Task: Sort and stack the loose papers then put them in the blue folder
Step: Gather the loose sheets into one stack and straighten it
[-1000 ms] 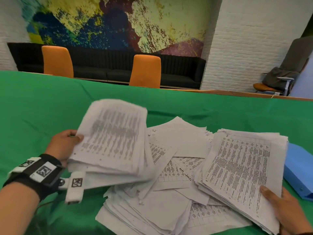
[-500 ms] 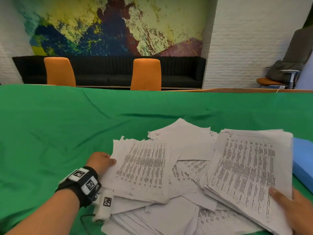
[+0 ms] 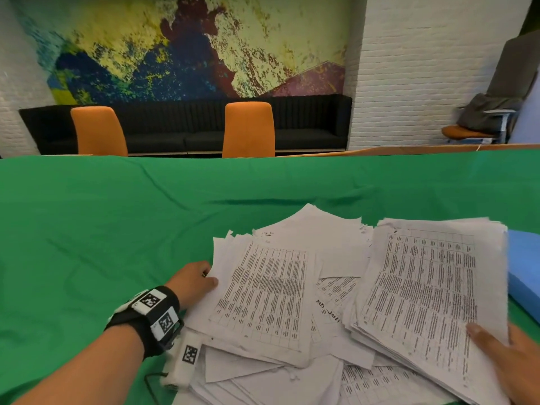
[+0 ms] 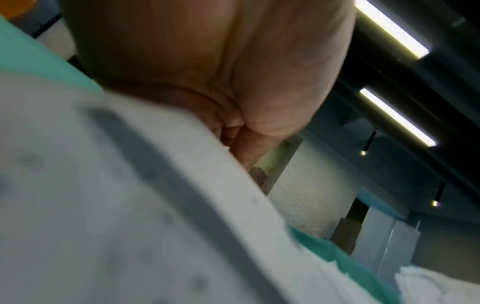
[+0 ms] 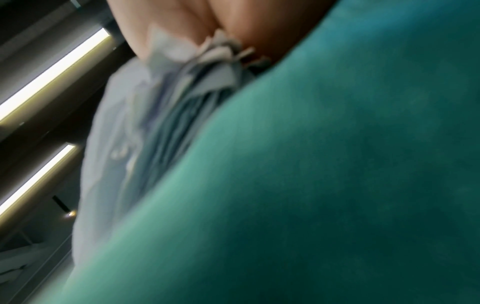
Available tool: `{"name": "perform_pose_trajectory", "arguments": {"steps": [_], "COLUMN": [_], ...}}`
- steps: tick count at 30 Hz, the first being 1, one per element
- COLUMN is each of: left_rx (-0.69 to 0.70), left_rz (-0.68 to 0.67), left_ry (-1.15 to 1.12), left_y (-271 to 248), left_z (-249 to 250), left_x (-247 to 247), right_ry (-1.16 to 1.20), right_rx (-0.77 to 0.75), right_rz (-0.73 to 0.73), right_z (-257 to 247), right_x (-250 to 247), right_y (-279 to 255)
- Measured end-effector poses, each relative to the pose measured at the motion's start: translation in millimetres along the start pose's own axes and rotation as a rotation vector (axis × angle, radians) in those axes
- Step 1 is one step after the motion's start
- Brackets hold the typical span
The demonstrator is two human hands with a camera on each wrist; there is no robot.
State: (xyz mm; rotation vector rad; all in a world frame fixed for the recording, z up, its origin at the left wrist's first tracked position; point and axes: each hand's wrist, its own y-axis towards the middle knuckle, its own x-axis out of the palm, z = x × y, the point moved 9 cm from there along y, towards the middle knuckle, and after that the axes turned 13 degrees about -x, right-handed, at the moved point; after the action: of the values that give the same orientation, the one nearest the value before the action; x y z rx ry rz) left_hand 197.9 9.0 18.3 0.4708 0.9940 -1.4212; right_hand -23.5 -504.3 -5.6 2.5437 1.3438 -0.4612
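My left hand grips the left edge of a sheaf of printed sheets, thumb on top, fingers tucked out of sight beneath. My right hand pinches the near right corner of a thicker stack, thumb flat on the top page, the rest of the hand cut off by the frame's edge. The green tablecloth carries everything. Beneath and between the two bundles spreads a loose heap of papers, overlapping so that I cannot tell how many lie there. The blue folder lies just right of my stack, partly hidden behind it and cut off at the frame; I cannot tell whether it is open or holds anything. Both wrist views are blurred: skin, paper edges and green cloth.
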Motion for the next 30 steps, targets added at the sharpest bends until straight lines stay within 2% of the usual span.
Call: {"name": "perform_pose_trajectory", "arguments": {"steps": [4,5,6,7,8,9,11,12,13,15,18,20,25,27,30], "left_rx": [0.025,0.03,0.031,0.031,0.029,0.027,0.029,0.039,0.058,0.105,0.177,0.199,0.159,0.143,0.165], "left_rz": [-0.117,-0.131,-0.145,-0.154,-0.156,-0.161,-0.189,-0.201,-0.217,-0.251,-0.318,-0.34,-0.372,-0.436,-0.599], "left_ry": [-0.287,-0.356,-0.417,-0.474,-0.536,-0.602,-0.739,-0.803,-0.872,-0.977,-1.028,-1.034,-1.144,-1.196,-1.241], "left_y": [-12,-18,-25,-31,-35,-41,-51,-57,-65,-84,-112,-122,-122,-120,-121], "left_z": [-2,-3,-4,-7,-10,-10,-8,-3,3,19,44,53,43,38,41], "left_x": [1,-1,-3,-5,-7,-9,-9,-9,-6,0,13,17,16,19,25], "right_ry": [0.087,0.091,0.077,0.087,0.145,0.279,0.519,0.645,0.731,0.816,0.781,0.739,0.589,0.52,0.499], "right_rx": [0.065,0.108,0.076,-0.001,-0.043,-0.046,0.01,0.025,0.058,-0.001,0.034,-0.008,-0.1,-0.132,-0.155], "right_rz": [0.003,0.056,0.073,0.06,0.098,0.074,0.011,-0.074,-0.216,-0.364,-0.415,-0.432,-0.45,-0.445,-0.392], "right_z": [17,73,140,178,188,175,66,-6,-43,-86,-94,-104,-107,-105,-100], "right_x": [-1,-30,-46,-56,-62,-56,-11,22,53,88,134,148,155,151,143], "right_y": [11,47,82,117,135,135,73,34,8,-16,-23,-28,-27,-26,-20]}}
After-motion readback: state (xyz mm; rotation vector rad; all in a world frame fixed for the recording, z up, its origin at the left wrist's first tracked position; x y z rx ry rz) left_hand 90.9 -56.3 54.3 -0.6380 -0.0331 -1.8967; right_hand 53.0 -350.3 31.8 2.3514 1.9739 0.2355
